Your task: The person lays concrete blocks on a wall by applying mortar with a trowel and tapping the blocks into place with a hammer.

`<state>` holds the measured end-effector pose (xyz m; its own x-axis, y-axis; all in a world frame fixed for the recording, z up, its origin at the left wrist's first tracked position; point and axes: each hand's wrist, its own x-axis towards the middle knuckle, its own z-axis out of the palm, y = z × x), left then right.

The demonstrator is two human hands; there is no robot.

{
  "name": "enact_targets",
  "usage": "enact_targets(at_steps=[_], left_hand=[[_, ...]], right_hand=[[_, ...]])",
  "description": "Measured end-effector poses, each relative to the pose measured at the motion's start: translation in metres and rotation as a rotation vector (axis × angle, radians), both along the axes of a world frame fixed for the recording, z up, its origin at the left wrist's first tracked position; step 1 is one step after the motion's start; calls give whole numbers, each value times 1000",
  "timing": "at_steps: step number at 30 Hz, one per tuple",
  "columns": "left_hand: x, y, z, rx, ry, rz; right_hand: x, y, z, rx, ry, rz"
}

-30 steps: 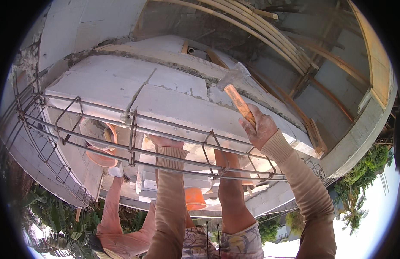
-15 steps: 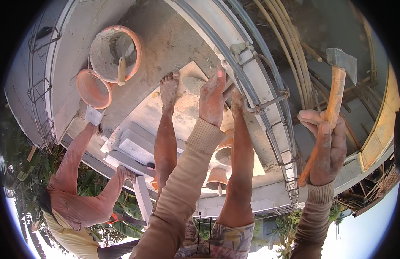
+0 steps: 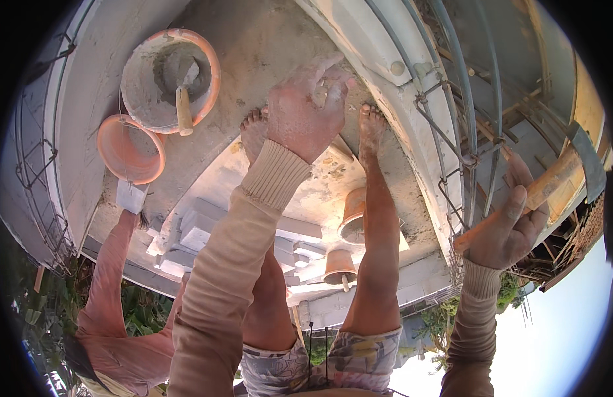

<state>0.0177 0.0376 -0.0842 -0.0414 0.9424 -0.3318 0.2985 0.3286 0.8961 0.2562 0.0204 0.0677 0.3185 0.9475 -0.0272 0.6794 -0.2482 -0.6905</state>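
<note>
My right hand [image 3: 508, 231] is wrapped round the wooden handle of a hammer [image 3: 551, 185], its dark metal head tilted up to the right. The hand is out to the right, beside the steel bars. Higher up and near the middle is my left hand [image 3: 306, 112], over the ground between my feet. Its thumb and fingers curl toward each other around a gap. Motion smears the fingertips, so I cannot make out whether anything small is in them. A curved pale concrete ledge [image 3: 379, 86] with tied steel bars [image 3: 462, 86] runs just right of it.
At upper left stand a large mortar bucket [image 3: 210, 79] holding a trowel [image 3: 182, 112] and a smaller orange bucket [image 3: 108, 149]. Grey blocks [image 3: 204, 225] lie near a co-worker's leg [image 3: 111, 271]. Two more orange buckets, one upper [image 3: 354, 205] and one lower [image 3: 339, 263], stand by my leg.
My left hand has moved left and up, away from the steel bars. The hammer in my right hand has tipped over to the right and lowered. The whole view has shifted.
</note>
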Motion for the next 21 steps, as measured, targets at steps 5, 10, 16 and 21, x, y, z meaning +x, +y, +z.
enact_targets(at_steps=[5,10,16,21], left_hand=[[-22,28,-2,759,382,-323],[-14,56,3,1034,494,-649],[29,98,10,1122,584,-1057],[40,123,28,976,604,-1289]], right_hand=[[-13,-38,4,148,-174,-34],[-10,-105,7,-171,56,-121],[6,-164,-49,48,-275,296],[12,-167,-134,207,-403,502]])
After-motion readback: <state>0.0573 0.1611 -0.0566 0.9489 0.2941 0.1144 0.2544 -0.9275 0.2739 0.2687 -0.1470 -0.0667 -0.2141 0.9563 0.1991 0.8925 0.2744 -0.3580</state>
